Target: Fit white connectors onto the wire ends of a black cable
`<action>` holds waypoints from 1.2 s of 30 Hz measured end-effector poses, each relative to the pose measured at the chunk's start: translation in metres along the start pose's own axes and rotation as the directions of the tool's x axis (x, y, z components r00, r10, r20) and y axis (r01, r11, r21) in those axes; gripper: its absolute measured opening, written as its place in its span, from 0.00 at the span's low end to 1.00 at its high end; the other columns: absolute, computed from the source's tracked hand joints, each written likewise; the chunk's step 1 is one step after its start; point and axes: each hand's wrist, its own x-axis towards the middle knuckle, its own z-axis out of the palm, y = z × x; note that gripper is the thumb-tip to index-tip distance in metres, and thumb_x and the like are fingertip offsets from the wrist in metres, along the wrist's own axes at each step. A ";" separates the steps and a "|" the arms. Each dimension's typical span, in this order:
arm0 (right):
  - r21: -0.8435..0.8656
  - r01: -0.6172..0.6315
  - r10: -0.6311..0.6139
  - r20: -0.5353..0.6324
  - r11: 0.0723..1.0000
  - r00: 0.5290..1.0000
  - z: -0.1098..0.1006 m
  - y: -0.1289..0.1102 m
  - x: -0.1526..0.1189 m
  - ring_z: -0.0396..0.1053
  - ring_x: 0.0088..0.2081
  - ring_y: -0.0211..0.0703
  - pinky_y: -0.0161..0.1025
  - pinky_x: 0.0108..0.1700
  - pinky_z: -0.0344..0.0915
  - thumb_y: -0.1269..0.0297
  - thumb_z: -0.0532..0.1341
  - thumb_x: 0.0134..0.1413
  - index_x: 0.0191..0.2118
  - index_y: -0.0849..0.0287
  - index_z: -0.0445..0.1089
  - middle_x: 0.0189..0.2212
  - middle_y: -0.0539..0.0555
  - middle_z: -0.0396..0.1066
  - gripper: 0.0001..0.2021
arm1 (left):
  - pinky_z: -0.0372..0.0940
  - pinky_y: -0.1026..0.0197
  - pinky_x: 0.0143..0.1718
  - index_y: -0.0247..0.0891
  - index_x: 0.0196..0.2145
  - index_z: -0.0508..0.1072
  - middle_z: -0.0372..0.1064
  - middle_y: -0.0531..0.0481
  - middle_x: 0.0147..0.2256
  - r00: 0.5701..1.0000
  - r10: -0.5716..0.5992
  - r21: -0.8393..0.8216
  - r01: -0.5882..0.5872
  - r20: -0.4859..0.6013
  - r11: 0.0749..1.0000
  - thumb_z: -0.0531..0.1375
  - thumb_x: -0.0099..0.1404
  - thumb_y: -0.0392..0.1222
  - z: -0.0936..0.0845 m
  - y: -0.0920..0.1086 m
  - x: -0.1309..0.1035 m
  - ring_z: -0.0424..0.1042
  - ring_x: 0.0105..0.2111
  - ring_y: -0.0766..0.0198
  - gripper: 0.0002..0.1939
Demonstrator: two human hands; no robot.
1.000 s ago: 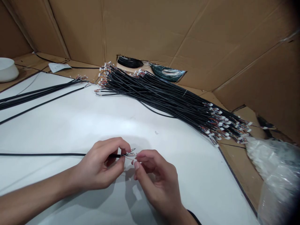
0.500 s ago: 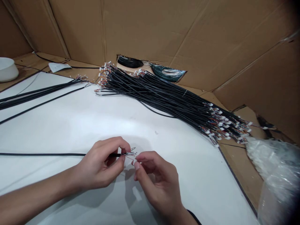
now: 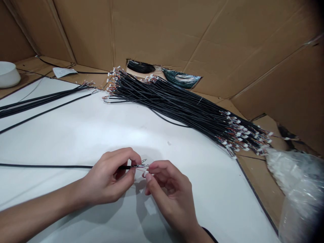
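Clearly the thin black cable (image 3: 50, 166) is light and limp: it lies slack along the white counter (image 3: 106, 131) from the left edge to the hands, and it looks likely to bend wherever it is not supported. Its fine bare wire ends (image 3: 141, 165) look delicate and easy to kink, so the firm black jacket just behind them seems the safer place to grip, with only fingertip pressure on the strands themselves.

The left hand (image 3: 111, 179) pinches the cable near its stripped end between thumb and forefinger, palm turned inward, forearm resting low across the counter. The right hand (image 3: 167, 192) meets it from the other side, fingers curled, thumb and forefinger closed on the wire ends; whether a small white piece sits between those fingertips cannot be told.

Farther back, a thick bundle of black cables (image 3: 182, 108) with small white plugs lies diagonally across the counter. A clear plastic bag (image 3: 298, 185) sits at the right, a white bowl (image 3: 8, 74) at far left, and cardboard walls (image 3: 202, 37) surround the counter.
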 end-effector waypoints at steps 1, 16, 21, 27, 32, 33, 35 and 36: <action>0.011 -0.010 0.011 -0.017 1.000 1.000 0.000 0.000 0.000 0.69 0.20 0.34 0.32 0.22 0.67 0.68 0.61 0.55 0.36 0.58 0.67 0.27 0.49 0.71 0.03 | 0.52 0.71 0.19 0.39 0.36 0.65 0.59 0.57 0.25 1.000 -0.001 -0.001 0.001 0.002 1.000 0.52 0.61 0.27 0.000 0.000 0.000 0.55 0.20 0.73 0.09; 0.002 -0.025 0.025 0.028 1.000 0.999 -0.002 0.000 0.001 0.68 0.20 0.35 0.33 0.23 0.68 0.67 0.61 0.55 0.36 0.58 0.67 0.24 0.49 0.69 0.02 | 0.52 0.71 0.19 0.39 0.36 0.65 0.58 0.58 0.24 1.000 0.007 0.011 -0.007 -0.005 1.000 0.53 0.61 0.27 0.000 -0.001 -0.001 0.55 0.20 0.73 0.09; -0.012 -0.001 0.002 0.054 1.000 0.999 -0.002 0.001 0.000 0.68 0.21 0.35 0.33 0.23 0.68 0.68 0.60 0.56 0.36 0.58 0.68 0.25 0.50 0.71 0.02 | 0.51 0.72 0.18 0.39 0.36 0.64 0.57 0.59 0.24 1.000 0.014 0.007 -0.014 -0.010 1.000 0.52 0.61 0.26 0.000 -0.001 0.000 0.54 0.20 0.74 0.10; 0.055 -0.083 0.083 0.002 0.995 0.997 -0.001 0.001 0.000 0.69 0.21 0.34 0.31 0.22 0.67 0.68 0.61 0.55 0.38 0.57 0.67 0.29 0.50 0.71 0.05 | 0.52 0.72 0.19 0.39 0.37 0.64 0.59 0.58 0.26 1.000 0.014 0.010 -0.014 -0.004 1.000 0.53 0.61 0.26 0.000 -0.001 -0.001 0.55 0.21 0.73 0.10; 0.077 -0.092 0.089 0.042 0.993 0.995 -0.001 0.001 0.000 0.69 0.21 0.33 0.31 0.23 0.68 0.68 0.60 0.56 0.38 0.57 0.68 0.29 0.50 0.71 0.04 | 0.52 0.72 0.19 0.39 0.36 0.64 0.59 0.58 0.25 1.000 0.013 0.006 -0.013 -0.007 1.000 0.53 0.61 0.26 0.000 -0.001 0.000 0.55 0.21 0.74 0.10; 0.076 -0.085 0.082 0.045 0.993 0.996 -0.001 0.001 0.000 0.69 0.21 0.33 0.31 0.24 0.68 0.68 0.60 0.56 0.38 0.57 0.68 0.29 0.50 0.71 0.04 | 0.52 0.72 0.19 0.39 0.36 0.64 0.58 0.58 0.25 1.000 0.014 0.005 -0.014 -0.010 1.000 0.53 0.61 0.26 0.000 -0.001 0.000 0.55 0.20 0.74 0.10; 0.066 -0.062 0.059 0.043 0.996 0.997 -0.002 0.001 0.000 0.68 0.21 0.33 0.31 0.23 0.67 0.69 0.60 0.56 0.38 0.57 0.68 0.29 0.50 0.71 0.03 | 0.52 0.72 0.19 0.39 0.36 0.64 0.58 0.58 0.25 1.000 0.015 0.009 -0.015 -0.014 1.000 0.53 0.61 0.26 0.000 -0.001 0.000 0.55 0.20 0.74 0.10; 0.055 -0.047 0.045 0.041 0.997 0.998 -0.002 0.001 0.000 0.68 0.21 0.33 0.31 0.23 0.67 0.69 0.60 0.56 0.38 0.57 0.68 0.28 0.49 0.71 0.03 | 0.51 0.72 0.19 0.39 0.36 0.64 0.58 0.58 0.25 1.000 0.014 0.011 -0.014 -0.013 1.000 0.53 0.61 0.26 0.000 -0.001 0.000 0.55 0.20 0.74 0.10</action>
